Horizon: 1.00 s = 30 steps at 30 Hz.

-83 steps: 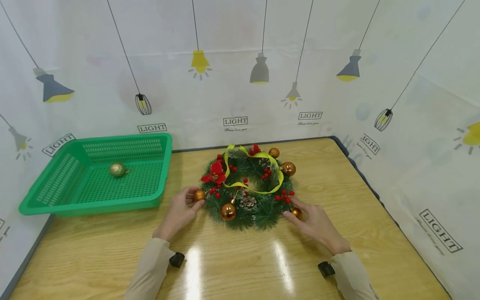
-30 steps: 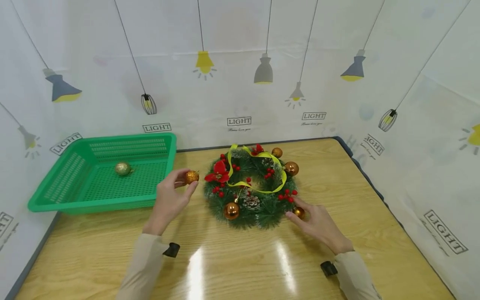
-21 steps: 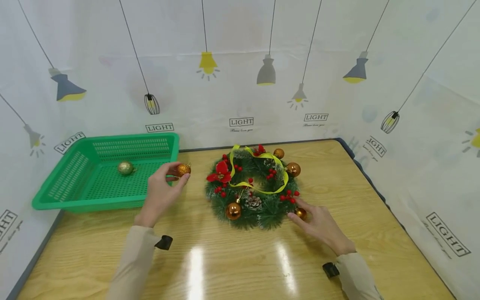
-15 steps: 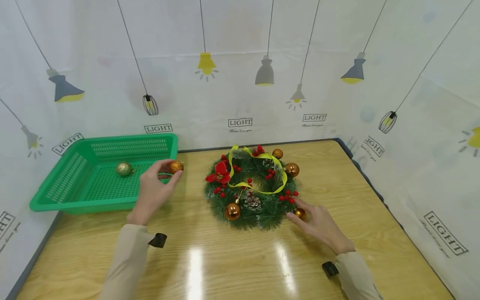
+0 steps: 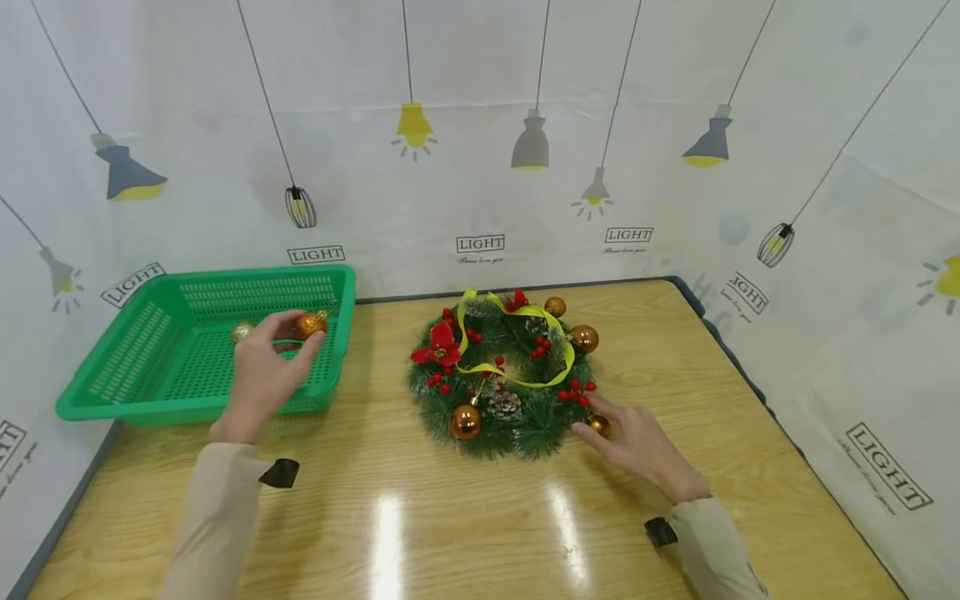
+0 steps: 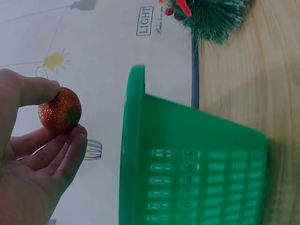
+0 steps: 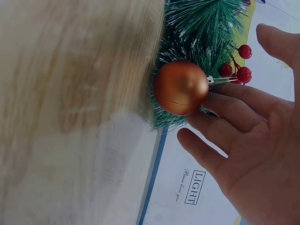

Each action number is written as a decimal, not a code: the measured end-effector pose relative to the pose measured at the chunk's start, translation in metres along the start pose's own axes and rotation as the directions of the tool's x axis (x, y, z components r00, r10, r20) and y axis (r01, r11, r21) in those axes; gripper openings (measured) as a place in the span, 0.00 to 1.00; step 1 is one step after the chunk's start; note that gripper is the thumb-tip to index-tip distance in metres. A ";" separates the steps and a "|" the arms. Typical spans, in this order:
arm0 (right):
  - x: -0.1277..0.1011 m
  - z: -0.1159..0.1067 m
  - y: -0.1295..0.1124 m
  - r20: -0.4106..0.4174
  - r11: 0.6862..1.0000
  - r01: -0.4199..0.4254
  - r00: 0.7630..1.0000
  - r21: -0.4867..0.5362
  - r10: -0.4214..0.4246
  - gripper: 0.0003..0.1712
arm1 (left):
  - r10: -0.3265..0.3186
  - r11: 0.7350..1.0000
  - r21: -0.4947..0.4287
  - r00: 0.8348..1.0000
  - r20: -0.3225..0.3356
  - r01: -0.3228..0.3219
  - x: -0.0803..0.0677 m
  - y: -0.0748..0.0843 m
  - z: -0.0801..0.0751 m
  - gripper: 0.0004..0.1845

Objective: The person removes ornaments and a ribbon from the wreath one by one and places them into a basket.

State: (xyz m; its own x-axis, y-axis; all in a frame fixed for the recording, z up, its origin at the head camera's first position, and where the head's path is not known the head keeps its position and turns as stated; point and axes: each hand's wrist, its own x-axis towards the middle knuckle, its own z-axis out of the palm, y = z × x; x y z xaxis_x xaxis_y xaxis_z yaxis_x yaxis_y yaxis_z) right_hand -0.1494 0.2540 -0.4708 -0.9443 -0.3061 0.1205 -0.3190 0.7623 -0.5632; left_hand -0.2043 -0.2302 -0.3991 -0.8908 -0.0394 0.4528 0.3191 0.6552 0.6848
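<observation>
My left hand pinches a glittery copper Christmas bauble between thumb and fingertips, with its thin hanging loop sticking up. In the head view, hand and bauble overlap the right part of a green plastic basket. Inside that basket a pale gold bauble is partly covered by the hand. A green Christmas wreath lies on the table. At its right edge is my right hand, fingers extended behind a smooth copper bauble and thumb held apart from it.
On the wreath are a yellow ribbon, a red flower, red berries, a pine cone and more copper baubles, one shiny bauble at the front. A lamp-printed cloth hangs behind the wooden table.
My left hand has carried the glittery copper bauble from the wreath's left edge leftward, over to the basket. The right hand stays at the wreath's right edge.
</observation>
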 end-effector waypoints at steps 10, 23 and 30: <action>0.000 -0.001 0.000 0.002 1.000 0.013 1.000 0.005 -0.013 0.39 | -0.025 0.997 0.067 1.000 -0.017 0.026 -0.002 -0.017 -0.020 0.23; -0.002 0.001 0.004 -0.001 1.000 0.023 1.000 -0.011 -0.023 0.39 | -0.083 0.987 0.139 0.997 0.006 0.081 -0.005 -0.036 -0.035 0.25; -0.001 0.000 0.002 0.003 1.000 0.024 1.000 -0.002 -0.024 0.39 | -0.113 0.983 0.148 0.994 0.008 0.110 -0.006 -0.049 -0.045 0.25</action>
State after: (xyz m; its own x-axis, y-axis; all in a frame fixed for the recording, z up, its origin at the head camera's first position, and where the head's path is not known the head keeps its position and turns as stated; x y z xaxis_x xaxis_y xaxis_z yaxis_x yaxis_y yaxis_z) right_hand -0.1487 0.2560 -0.4725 -0.9360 -0.3263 0.1318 -0.3422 0.7560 -0.5580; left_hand -0.2004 -0.2962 -0.4095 -0.9236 -0.1071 0.3681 0.1674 0.7511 0.6386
